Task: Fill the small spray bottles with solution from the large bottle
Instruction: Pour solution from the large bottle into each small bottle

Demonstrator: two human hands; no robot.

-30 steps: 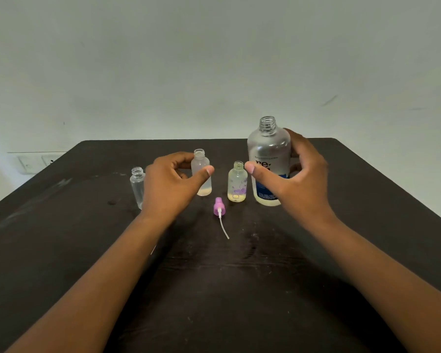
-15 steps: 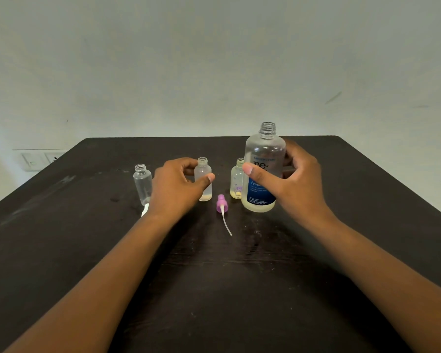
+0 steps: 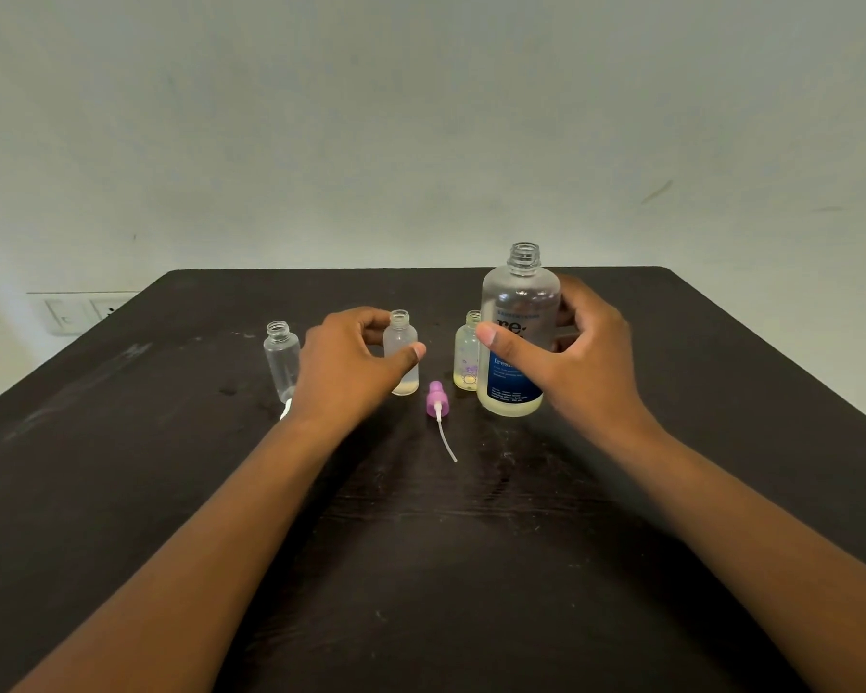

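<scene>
Right hand (image 3: 578,365) is wrapping thumb and fingers round the big bottle (image 3: 518,337), uncapped and upright, apparently readying a pour. Left hand (image 3: 353,365) is pinching the middle vial (image 3: 402,357), likely steadying its open neck as the target. Yellowish vial (image 3: 466,360) is standing just beside the big bottle; clear vial (image 3: 282,360) is waiting at left. Pink sprayer (image 3: 437,400) is lying on the table (image 3: 721,392), out of the way.

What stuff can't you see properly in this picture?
Head view:
- Large bottle: the right hand covers part of its label, and the small print is too tiny to read.
- White thing: mostly hidden behind the left hand.
- Middle small bottle: its left side is hidden by that hand.
</scene>
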